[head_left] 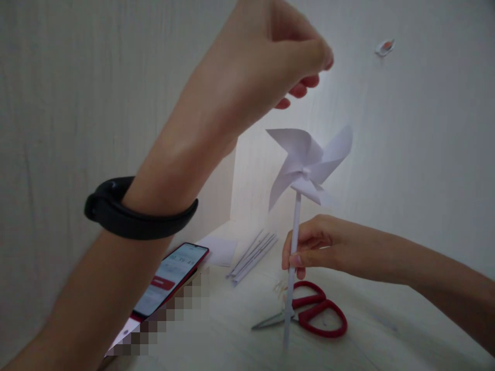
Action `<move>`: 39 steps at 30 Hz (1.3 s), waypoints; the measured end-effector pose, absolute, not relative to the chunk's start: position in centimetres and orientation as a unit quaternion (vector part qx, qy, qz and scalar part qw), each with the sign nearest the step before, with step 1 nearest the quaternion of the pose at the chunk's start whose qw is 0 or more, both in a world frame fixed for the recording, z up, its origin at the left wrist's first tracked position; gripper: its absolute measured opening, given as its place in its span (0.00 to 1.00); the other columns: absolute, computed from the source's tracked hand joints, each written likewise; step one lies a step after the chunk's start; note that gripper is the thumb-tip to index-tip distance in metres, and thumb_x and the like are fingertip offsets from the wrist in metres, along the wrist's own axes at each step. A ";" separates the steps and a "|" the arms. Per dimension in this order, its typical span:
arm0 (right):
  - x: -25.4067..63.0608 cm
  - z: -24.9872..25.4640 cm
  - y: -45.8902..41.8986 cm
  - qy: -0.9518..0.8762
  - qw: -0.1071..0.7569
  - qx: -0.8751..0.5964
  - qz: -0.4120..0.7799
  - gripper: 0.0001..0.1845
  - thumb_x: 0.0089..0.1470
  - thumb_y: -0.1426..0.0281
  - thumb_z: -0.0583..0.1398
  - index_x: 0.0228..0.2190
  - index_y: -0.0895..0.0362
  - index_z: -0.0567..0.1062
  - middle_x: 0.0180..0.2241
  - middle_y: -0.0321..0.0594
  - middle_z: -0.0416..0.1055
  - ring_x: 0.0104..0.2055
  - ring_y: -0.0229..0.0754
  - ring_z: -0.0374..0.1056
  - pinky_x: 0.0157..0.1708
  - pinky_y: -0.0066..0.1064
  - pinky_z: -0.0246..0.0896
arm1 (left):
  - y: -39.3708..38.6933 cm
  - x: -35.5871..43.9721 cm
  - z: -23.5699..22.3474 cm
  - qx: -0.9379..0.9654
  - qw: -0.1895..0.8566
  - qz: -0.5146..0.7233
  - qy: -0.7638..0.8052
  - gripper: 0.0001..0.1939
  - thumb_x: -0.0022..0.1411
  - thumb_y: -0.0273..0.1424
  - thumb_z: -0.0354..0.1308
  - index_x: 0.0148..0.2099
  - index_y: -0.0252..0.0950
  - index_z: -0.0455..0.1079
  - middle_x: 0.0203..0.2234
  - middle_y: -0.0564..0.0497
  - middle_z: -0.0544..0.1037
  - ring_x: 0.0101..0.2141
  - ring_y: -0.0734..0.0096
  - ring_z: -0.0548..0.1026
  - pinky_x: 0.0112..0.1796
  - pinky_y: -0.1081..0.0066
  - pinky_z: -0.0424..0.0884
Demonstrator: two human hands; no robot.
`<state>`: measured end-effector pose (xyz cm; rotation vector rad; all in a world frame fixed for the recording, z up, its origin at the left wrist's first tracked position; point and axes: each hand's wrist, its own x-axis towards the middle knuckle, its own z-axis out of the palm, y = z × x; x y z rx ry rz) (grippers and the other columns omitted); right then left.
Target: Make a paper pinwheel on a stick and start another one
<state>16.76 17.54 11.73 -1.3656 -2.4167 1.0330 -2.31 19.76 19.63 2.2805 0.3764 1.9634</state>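
Observation:
A white paper pinwheel (pixel 309 167) stands upright on a thin white stick (pixel 293 268). My right hand (pixel 313 247) is closed around the stick about halfway down. My left hand (pixel 266 56) is raised above the pinwheel, fingers curled loosely downward and apart from the paper blades, holding nothing that I can see. A black band (pixel 135 211) circles my left wrist.
Red-handled scissors (pixel 309 314) lie on the pale table behind the stick's foot. A phone in a red case (pixel 170 278) lies at the left, screen lit. Several rolled white paper sticks (pixel 253 255) and a white paper piece (pixel 220 250) rest farther back.

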 end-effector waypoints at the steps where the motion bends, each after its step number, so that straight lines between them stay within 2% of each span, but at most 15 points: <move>1: 16.8 11.7 17.5 -0.814 0.087 -0.459 0.346 0.12 0.56 0.65 0.58 0.31 0.62 0.75 0.29 0.39 0.72 0.33 0.37 0.69 0.35 0.25 0.63 | 19.5 -2.0 19.9 0.760 0.051 0.633 0.140 0.08 0.57 0.24 0.57 0.37 0.27 0.77 0.25 0.54 0.76 0.29 0.78 0.74 0.26 0.79 0.65; 6: 16.9 11.6 17.6 -0.824 0.084 -0.448 0.337 0.13 0.56 0.64 0.58 0.31 0.61 0.75 0.29 0.38 0.72 0.33 0.36 0.69 0.34 0.25 0.63 | 18.2 -1.3 19.8 0.790 0.018 0.572 0.220 0.08 0.56 0.25 0.59 0.37 0.30 0.78 0.20 0.59 0.74 0.27 0.79 0.74 0.26 0.79 0.65; 9: 17.0 11.6 17.6 -0.830 0.079 -0.440 0.333 0.14 0.56 0.63 0.58 0.32 0.62 0.75 0.29 0.38 0.72 0.32 0.36 0.69 0.34 0.25 0.64 | 17.6 -1.5 19.5 0.791 -0.008 0.550 0.268 0.08 0.56 0.27 0.60 0.37 0.32 0.79 0.21 0.59 0.75 0.27 0.79 0.73 0.25 0.79 0.64; 13: 17.1 11.7 17.5 -0.836 0.068 -0.439 0.323 0.14 0.57 0.62 0.58 0.31 0.61 0.76 0.30 0.38 0.73 0.33 0.36 0.69 0.34 0.25 0.64 | 17.6 -2.4 19.2 0.800 -0.054 0.523 0.290 0.10 0.58 0.30 0.58 0.38 0.33 0.79 0.24 0.55 0.76 0.32 0.71 0.76 0.33 0.71 0.65; 16: 17.0 11.8 17.4 -0.837 0.063 -0.436 0.325 0.13 0.57 0.63 0.58 0.30 0.60 0.76 0.30 0.37 0.73 0.34 0.36 0.69 0.35 0.24 0.63 | 18.1 -2.7 18.5 0.803 -0.057 0.517 0.292 0.11 0.60 0.30 0.56 0.38 0.30 0.79 0.24 0.52 0.73 0.33 0.66 0.76 0.36 0.66 0.66; 22: 17.1 11.8 17.3 -0.831 0.061 -0.427 0.353 0.10 0.56 0.68 0.57 0.32 0.61 0.76 0.30 0.37 0.72 0.33 0.35 0.68 0.34 0.24 0.63 | 19.6 -3.1 16.4 0.768 -0.069 0.592 0.234 0.16 0.68 0.33 0.48 0.45 0.26 0.71 0.37 0.44 0.76 0.39 0.68 0.75 0.38 0.68 0.69; 25: 17.3 11.9 17.3 -0.829 0.067 -0.421 0.362 0.10 0.56 0.68 0.57 0.32 0.62 0.75 0.30 0.38 0.72 0.33 0.36 0.68 0.34 0.24 0.64 | 19.9 -3.6 16.0 0.773 -0.045 0.593 0.220 0.16 0.69 0.34 0.45 0.43 0.30 0.72 0.37 0.46 0.77 0.39 0.70 0.76 0.37 0.71 0.70; 28: 17.4 12.0 17.2 -0.832 0.073 -0.410 0.367 0.10 0.55 0.69 0.56 0.32 0.63 0.75 0.30 0.39 0.71 0.33 0.36 0.68 0.34 0.25 0.64 | 19.9 -4.2 16.2 0.809 0.009 0.544 0.220 0.14 0.67 0.34 0.49 0.41 0.34 0.75 0.35 0.49 0.79 0.36 0.72 0.76 0.35 0.75 0.70; 32: 17.5 12.3 17.1 -0.832 0.079 -0.400 0.376 0.08 0.53 0.72 0.56 0.30 0.63 0.74 0.29 0.38 0.70 0.31 0.35 0.68 0.33 0.24 0.63 | 19.5 -4.2 16.9 0.844 0.034 0.487 0.222 0.14 0.65 0.37 0.52 0.41 0.34 0.75 0.34 0.50 0.80 0.34 0.73 0.77 0.35 0.76 0.70; 35: 17.6 12.4 17.1 -0.828 0.086 -0.402 0.381 0.10 0.54 0.70 0.57 0.32 0.64 0.74 0.30 0.40 0.71 0.32 0.37 0.69 0.34 0.25 0.64 | 19.1 -3.9 17.2 0.854 0.043 0.450 0.258 0.11 0.61 0.36 0.55 0.38 0.36 0.76 0.33 0.52 0.80 0.34 0.72 0.78 0.34 0.76 0.70; 39: 17.7 12.4 17.1 -0.829 0.088 -0.403 0.377 0.10 0.54 0.70 0.57 0.32 0.65 0.75 0.30 0.42 0.72 0.32 0.38 0.69 0.33 0.25 0.64 | 18.8 -3.6 17.4 0.851 0.084 0.438 0.276 0.10 0.57 0.35 0.59 0.40 0.38 0.75 0.33 0.53 0.81 0.35 0.68 0.79 0.34 0.74 0.73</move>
